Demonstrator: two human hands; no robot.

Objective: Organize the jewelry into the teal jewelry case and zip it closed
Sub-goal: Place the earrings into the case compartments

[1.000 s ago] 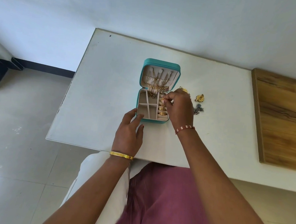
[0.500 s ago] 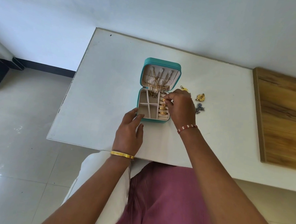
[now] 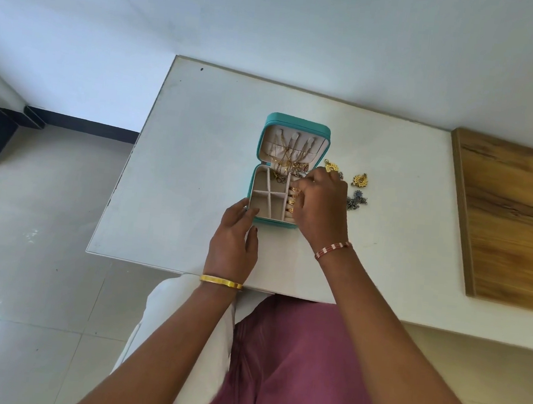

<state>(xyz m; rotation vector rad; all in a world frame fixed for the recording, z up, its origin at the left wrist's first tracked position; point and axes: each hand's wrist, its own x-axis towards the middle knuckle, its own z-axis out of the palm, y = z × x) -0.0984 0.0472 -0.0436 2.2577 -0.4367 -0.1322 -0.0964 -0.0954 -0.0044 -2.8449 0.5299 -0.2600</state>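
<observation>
Right hand: the right hand (image 3: 321,207) hangs over the right side of the case's base, fingertips bunched and curled at the ring rolls; they seem to pinch something small there, but the view is too coarse to say what.
Left hand: the left hand (image 3: 233,241) lies on the desk, fingers relaxed and straight, tips touching the near left corner of the base.
Teal jewelry case (image 3: 295,124): open near the middle of the desk, lid raised on the far side; gold chains (image 3: 287,161) hang inside the lid, gold rings (image 3: 292,201) sit in the right-hand column.
Loose jewelry: gold earrings (image 3: 359,180) and a grey piece (image 3: 356,201) lie just right of the case, beyond the right hand.
Desk (image 3: 197,162): white; bare surface left of the case runs to the left edge, and a strip separates the case from the near edge.
Wooden board (image 3: 511,219): at the desk's right end, well apart from the jewelry.
</observation>
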